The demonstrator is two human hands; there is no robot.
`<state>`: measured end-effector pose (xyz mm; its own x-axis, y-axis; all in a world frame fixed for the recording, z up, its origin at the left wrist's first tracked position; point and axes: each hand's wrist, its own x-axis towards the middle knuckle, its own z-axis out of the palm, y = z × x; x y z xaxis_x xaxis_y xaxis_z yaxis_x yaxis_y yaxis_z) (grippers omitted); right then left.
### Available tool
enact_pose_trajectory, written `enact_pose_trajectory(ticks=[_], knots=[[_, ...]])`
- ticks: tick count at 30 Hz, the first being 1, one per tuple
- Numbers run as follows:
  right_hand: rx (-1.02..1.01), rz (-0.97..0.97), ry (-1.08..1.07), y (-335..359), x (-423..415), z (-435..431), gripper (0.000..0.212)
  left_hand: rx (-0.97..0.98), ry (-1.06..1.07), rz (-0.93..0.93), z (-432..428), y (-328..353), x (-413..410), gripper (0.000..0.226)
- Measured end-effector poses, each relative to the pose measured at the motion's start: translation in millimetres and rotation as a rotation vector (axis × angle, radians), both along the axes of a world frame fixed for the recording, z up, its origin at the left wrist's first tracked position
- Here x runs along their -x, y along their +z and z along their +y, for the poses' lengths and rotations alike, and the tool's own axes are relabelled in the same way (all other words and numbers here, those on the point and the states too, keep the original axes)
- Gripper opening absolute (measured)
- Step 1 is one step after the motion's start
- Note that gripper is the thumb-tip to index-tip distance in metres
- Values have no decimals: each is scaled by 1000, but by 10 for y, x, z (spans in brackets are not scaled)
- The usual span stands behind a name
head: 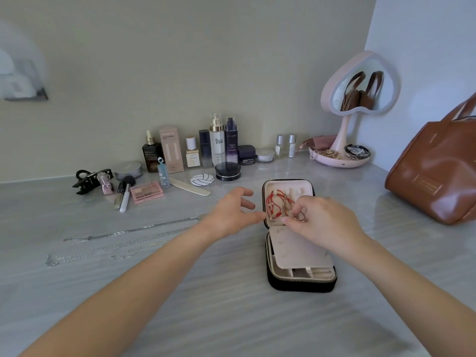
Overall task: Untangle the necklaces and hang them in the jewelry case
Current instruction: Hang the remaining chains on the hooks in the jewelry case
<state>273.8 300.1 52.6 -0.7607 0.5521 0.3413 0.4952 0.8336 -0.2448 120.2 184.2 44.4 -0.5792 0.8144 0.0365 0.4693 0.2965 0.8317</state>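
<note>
Fingers [299, 206] of right hand [327, 224] around gold necklace [285, 203], inside case [304, 188]

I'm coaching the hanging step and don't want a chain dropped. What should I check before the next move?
1. Jewelry case open, lid up: ok.
2. Red cord necklace hangs in the lid: ok.
3. Right hand pinches the gold chain: ok.
4. Gold chain seated on a hook: cannot tell, fingers hide it.
5. Left hand free, open beside the case: ok.
6. Silver chains hung: not ok, they lie on the table.
</note>
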Motion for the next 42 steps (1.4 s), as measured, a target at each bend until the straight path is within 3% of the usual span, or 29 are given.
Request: enact_pose_trajectory(ticks=[5,10,15,20,31,37,42], knots=[[21,-23,108,39,202,-213,27,52,39,185,-663,100,388,14],[-12,-118,263,14,597,-596,21,174,141,258,-1358,95,829,2],[42,-197,381,-112,1111,-916,18,260,264,342,-1770,-75,1061,5],[69,-238,406,-274,1437,-1080,16,211,428,321,-2058,-106,1224,14],[9,-403,530,-323,1546,-1116,8,54,296,236,-1953,-40,1139,18],[588,-167,555,-203,1511,-1129,22,-45,175,116,-1610,22,928,24],[777,4,559,-107,1467,-1141,19,-78,64,-161,-1290,-53,660,37]])
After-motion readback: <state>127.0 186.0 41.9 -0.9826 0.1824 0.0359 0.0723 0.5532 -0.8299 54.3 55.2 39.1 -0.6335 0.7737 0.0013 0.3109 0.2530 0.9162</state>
